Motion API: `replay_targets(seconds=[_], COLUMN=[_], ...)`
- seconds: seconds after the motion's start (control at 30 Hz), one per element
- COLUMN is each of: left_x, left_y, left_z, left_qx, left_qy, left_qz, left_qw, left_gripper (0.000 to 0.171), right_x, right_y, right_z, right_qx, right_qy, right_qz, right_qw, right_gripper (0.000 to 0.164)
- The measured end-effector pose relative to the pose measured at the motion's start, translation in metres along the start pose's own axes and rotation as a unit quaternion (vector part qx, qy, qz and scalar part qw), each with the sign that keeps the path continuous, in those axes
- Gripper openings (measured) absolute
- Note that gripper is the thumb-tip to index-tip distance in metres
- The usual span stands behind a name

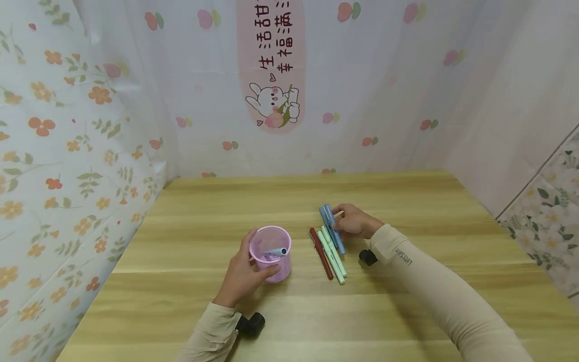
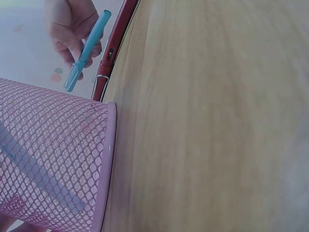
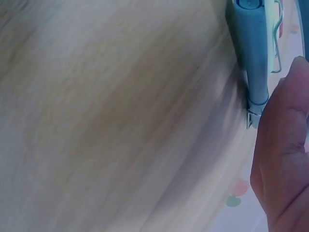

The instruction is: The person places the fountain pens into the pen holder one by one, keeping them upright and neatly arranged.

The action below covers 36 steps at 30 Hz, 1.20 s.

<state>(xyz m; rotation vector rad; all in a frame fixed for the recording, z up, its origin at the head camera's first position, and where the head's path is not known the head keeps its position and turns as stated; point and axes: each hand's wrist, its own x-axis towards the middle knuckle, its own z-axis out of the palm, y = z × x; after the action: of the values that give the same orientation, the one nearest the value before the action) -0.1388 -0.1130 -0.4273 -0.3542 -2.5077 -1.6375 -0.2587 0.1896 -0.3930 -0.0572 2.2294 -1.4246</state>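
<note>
My left hand grips the side of a pink mesh pen cup, which stands upright on the table. A pale blue pen leans inside it, also visible through the mesh in the left wrist view. To the right, my right hand pinches a blue pen between thumb and fingers. In the head view two blue pens lie close together at those fingertips, partly overlapping. In the right wrist view the thumb is beside a blue pen on the wood.
Between the cup and my right hand lie a dark red pen and two mint green pens, side by side. The wooden table ends at a patterned curtain at the back and left.
</note>
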Motion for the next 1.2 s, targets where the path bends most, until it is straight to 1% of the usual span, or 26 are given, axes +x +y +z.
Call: replay_targets(seconds=[0.3,0.53,0.87,0.97,1.2], left_x=[0.001,0.001,0.001,0.001,0.001], left_y=[0.002,0.002,0.003,0.003,0.004], left_z=[0.001,0.0,0.0,0.0,0.0], left_qx=[-0.021,-0.02,-0.01,-0.014,-0.014], left_qy=[-0.001,-0.001,0.001,0.0,0.0], left_qz=[-0.004,-0.004,-0.004,-0.005,-0.006], left_qw=[0.9998,0.9998,0.9999,0.9999,0.9999], left_gripper=[0.098,0.098,0.097,0.098,0.098], right_x=[-0.005,-0.006,-0.006,-0.007,-0.008], right_y=[-0.008,-0.014,-0.017,-0.018,-0.023], right_z=[0.001,0.007,0.011,0.012,0.014], right_qx=[0.007,0.003,0.012,0.012,0.025], right_qy=[-0.001,0.003,-0.007,-0.009,-0.007], right_qz=[0.008,-0.01,-0.031,-0.039,-0.041], right_qw=[1.0,1.0,0.999,0.999,0.999], right_gripper=[0.05,0.047,0.046,0.046,0.047])
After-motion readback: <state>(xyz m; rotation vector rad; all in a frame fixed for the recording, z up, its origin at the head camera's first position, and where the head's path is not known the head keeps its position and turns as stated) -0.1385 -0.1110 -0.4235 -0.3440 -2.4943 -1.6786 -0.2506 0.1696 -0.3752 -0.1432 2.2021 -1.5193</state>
